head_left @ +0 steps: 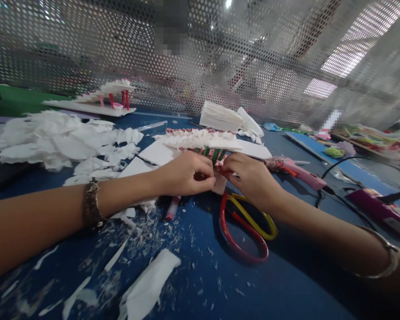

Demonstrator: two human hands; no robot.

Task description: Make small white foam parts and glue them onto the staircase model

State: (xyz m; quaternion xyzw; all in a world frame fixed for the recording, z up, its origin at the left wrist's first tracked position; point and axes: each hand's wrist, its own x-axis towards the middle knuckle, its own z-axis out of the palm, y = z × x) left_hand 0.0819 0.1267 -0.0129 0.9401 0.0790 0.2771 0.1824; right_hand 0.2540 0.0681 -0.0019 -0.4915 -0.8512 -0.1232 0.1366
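Both my hands meet at the middle of a blue table [286, 284]. My left hand [183, 174] is closed, fingers pinched on a small red piece at the foot of a white foam model [200, 140] with green posts. My right hand [250, 178] is closed too, pinching the same spot from the right; what it holds is too small to name. Scissors [245, 226] with red and yellow handles lie just below my right hand. A red pen [172, 209] pokes out under my left hand.
White paper scraps [56, 142] pile up at the left, with loose shreds [146, 284] near the front edge. A pink glue gun [300, 172] and black cable [353, 164] lie at the right. A second foam model [103, 100] stands by the perforated metal screen [220, 58].
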